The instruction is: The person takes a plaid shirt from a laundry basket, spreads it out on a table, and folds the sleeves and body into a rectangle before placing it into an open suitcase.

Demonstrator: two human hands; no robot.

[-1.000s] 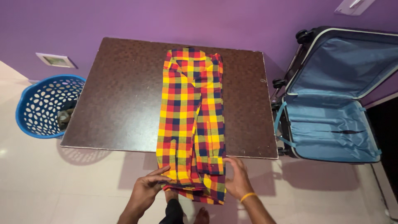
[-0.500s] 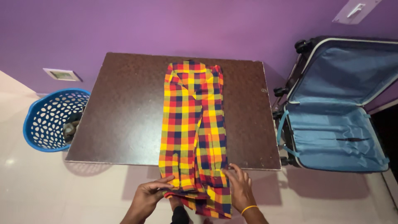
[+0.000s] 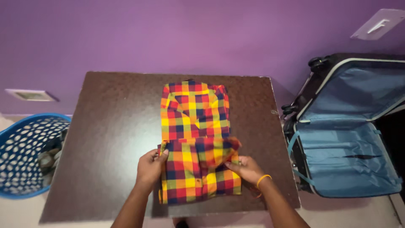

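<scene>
checked shirt (image 3: 195,126) was laid flat on the dark table (image 3: 114,126), lower half doubled up over itself. folded flap was gripped at both side edges: left hand (image 3: 151,168) was closed on the flap's left edge, thumb on top, fingers wrapped under the cloth. right hand (image 3: 247,169) was pinching the flap's right edge, fingers curled round the fabric, a yellow band (image 3: 263,179) seen at its wrist. flap's top edge was raised slightly between the two hands. collar end of the shirt was lying beyond the hands, toward the purple wall (image 3: 168,33). blue basket (image 3: 25,154) with some clothes in it was seen well off to the left of the left hand, on the floor. open suitcase (image 3: 346,156) with blue lining was standing just right of the table, past the right hand.
</scene>
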